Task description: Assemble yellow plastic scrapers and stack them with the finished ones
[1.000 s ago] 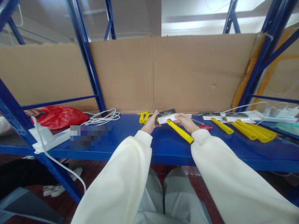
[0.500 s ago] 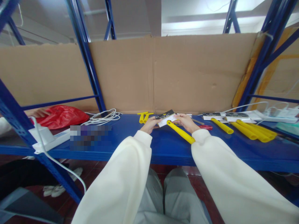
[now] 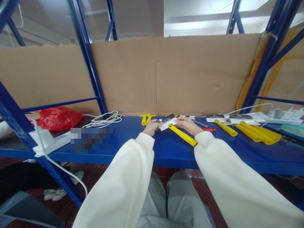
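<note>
Between my two hands is a tool with a yellow tubular handle and a black-and-white card sleeve over its head. The handle slopes down to the right toward my right cuff. My left hand is closed on the left edge of the sleeve. At the sleeve's right side, my right hand pinches it near the base of the handle. The head inside the sleeve is hidden, so its exact kind cannot be told. A red-handled item lies just beyond my right wrist.
Several like yellow-handled tools lie to the right on the blue shelf. Two small yellow T-shaped pieces lie behind my left hand. White cable, a power strip and a red plastic bag beside another person's arm are at left.
The sleeved tool has shifted slightly left and turned a little in my hands. At left, the red bag has moved slightly left with the other person's hand.
</note>
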`<action>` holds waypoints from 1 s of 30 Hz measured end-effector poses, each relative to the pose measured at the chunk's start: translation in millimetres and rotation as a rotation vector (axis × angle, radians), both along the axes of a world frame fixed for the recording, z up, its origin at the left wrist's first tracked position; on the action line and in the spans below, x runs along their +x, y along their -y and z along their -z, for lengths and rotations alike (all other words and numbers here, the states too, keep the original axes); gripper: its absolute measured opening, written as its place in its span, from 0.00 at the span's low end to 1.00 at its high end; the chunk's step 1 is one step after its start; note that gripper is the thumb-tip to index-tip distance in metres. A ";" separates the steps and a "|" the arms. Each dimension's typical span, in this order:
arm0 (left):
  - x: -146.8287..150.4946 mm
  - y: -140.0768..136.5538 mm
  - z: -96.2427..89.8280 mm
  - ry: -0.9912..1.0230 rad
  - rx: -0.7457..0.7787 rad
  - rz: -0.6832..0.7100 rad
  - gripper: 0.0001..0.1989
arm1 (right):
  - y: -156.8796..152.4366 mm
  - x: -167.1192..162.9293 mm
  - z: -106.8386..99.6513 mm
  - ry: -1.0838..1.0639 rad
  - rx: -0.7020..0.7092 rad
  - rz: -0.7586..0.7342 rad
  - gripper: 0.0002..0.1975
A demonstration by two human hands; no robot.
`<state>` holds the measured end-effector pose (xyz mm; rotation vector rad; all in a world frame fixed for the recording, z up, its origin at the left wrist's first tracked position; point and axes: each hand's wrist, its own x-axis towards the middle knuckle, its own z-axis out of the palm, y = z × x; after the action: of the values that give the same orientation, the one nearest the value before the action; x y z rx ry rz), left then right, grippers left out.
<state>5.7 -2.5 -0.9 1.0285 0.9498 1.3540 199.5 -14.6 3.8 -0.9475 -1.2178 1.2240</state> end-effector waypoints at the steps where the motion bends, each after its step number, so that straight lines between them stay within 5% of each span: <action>1: -0.4 -0.8 0.7 0.011 -0.016 -0.009 0.15 | 1.4 -0.6 -0.6 0.004 -0.006 -0.013 0.09; 13: -0.7 -1.8 -4.4 -0.025 0.036 -0.219 0.12 | 7.3 -1.5 0.0 0.162 -0.049 -0.037 0.09; 22: 1.3 0.9 -4.0 -0.070 -0.007 -0.231 0.10 | 12.3 -3.4 4.2 0.303 0.019 -0.059 0.26; 30: 1.5 6.5 -8.7 -0.098 -0.031 -0.239 0.09 | 10.6 -9.8 6.9 0.513 0.155 -0.144 0.18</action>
<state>7.2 -9.0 7.8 0.9887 1.1929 1.4895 189.7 -25.2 -3.1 -1.1099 -1.7839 1.0049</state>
